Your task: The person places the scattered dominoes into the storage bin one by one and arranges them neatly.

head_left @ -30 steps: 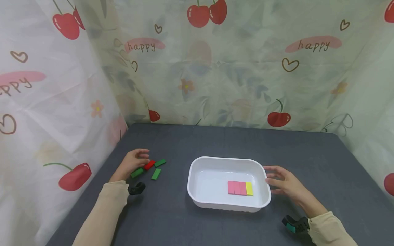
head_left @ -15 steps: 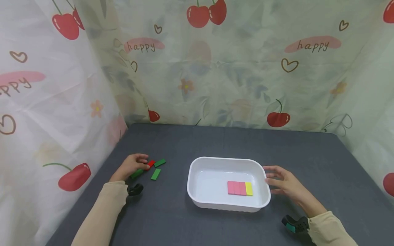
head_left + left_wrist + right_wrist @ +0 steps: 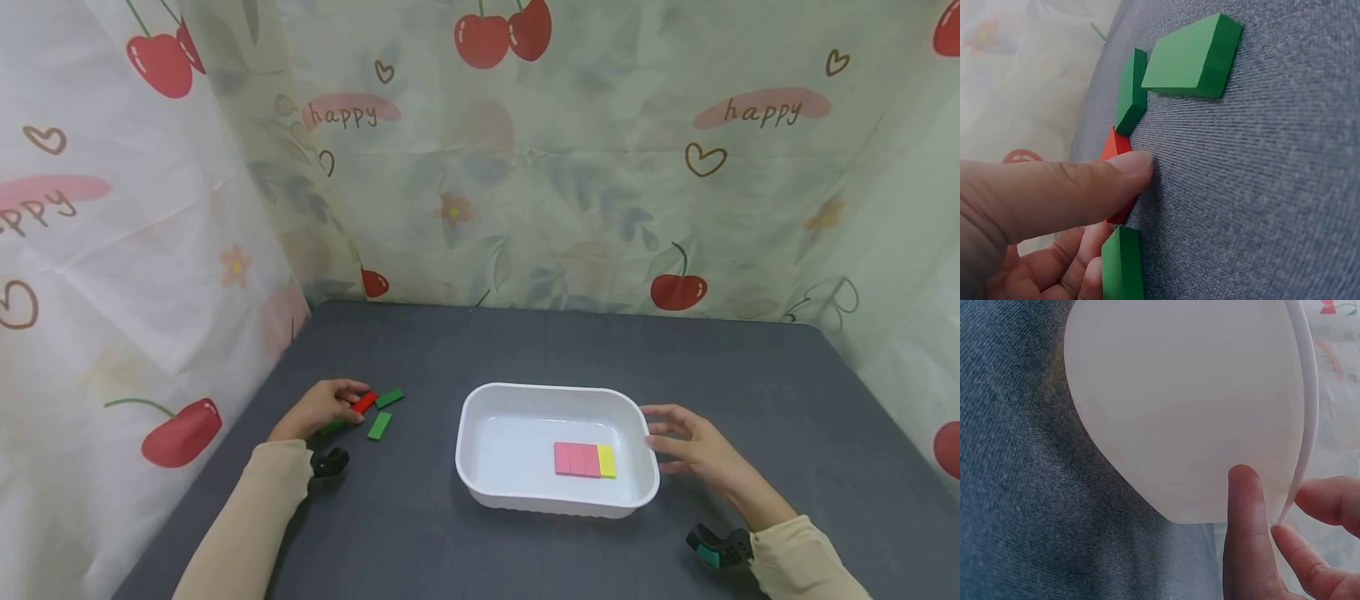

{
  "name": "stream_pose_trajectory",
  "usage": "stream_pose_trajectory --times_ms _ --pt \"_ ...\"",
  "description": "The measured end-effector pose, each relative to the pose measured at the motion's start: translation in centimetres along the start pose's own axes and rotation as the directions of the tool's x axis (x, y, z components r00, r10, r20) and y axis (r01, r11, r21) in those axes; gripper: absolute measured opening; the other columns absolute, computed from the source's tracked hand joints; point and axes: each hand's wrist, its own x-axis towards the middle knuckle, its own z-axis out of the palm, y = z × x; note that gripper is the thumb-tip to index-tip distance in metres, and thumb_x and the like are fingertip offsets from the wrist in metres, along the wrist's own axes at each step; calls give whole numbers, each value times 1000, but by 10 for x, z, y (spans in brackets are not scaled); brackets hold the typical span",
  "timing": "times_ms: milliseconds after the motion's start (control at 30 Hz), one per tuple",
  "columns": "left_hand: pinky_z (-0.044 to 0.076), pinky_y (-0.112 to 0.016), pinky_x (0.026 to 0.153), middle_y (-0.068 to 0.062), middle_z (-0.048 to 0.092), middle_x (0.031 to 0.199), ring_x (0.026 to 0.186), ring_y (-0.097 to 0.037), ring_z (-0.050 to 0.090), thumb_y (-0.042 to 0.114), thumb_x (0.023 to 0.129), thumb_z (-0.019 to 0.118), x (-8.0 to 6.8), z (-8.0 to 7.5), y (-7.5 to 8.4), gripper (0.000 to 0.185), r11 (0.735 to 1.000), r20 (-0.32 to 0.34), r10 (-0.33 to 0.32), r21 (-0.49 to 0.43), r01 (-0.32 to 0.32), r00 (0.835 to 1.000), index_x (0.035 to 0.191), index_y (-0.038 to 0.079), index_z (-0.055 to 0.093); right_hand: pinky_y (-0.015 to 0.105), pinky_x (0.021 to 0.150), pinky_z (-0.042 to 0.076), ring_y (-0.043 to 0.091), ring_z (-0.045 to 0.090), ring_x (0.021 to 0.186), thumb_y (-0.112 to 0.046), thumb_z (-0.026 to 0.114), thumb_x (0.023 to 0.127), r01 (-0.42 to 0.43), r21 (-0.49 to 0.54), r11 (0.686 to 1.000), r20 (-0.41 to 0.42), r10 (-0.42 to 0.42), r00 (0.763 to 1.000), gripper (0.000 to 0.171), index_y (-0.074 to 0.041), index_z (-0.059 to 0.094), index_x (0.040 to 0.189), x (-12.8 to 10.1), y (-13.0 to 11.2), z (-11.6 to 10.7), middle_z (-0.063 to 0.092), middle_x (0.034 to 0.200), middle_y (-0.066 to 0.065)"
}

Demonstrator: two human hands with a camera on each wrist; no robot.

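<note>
In the head view, my left hand (image 3: 321, 408) is down at the left side of the table, with its thumb and fingers on either side of a red block (image 3: 364, 402). The left wrist view shows the thumb (image 3: 1085, 190) across the red block (image 3: 1116, 145), pinching it, with the curled fingers behind. Green blocks (image 3: 379, 425) lie around it, one partly covered by the hand. My right hand (image 3: 697, 446) touches the right end of a white plastic tray (image 3: 480, 492); its thumb (image 3: 1247, 519) lies straight against the outer wall (image 3: 1185, 425), fingertips at the rim.
Pink blocks (image 3: 577, 459) and a yellow block (image 3: 607, 461) lie side by side in the tray's right half. The dark grey tabletop (image 3: 420, 533) ends at a cherry-print curtain (image 3: 585, 208) at the back and left. A black band (image 3: 720, 547) hangs by the right wrist.
My left hand has come down onto the red block, its thumb and fingers closing about it. The right hand and the tray have stayed where they were.
</note>
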Motion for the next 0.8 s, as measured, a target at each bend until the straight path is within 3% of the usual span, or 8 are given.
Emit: stream_pose_trajectory --times_ms 300,600,800 --pt "45 -33 79 -14 61 108 95 -24 54 3 78 76 0 1 2 55 1000 13 -1 13 1 1000 131 4 59 47 79 56 27 60 105 -22 68 90 13 2 1000 2 -13 1000 64 0 37 142 0 0 0 53 125 26" --pt "46 -36 77 -14 63 103 89 -24 57 19 77 82 1 6 3 55 998 -43 -22 55 24 999 124 2 59 47 79 56 27 61 105 -23 68 90 12 3 1000 3 -12 1000 64 0 38 142 0 0 0 53 125 26" --pt "45 -33 78 -15 61 101 90 -24 56 14 77 81 -1 3 7 63 999 -30 -18 26 19 999 133 2 54 47 80 56 27 61 105 -23 68 90 9 5 1000 5 -9 1000 64 0 38 142 -1 -1 0 52 126 26"
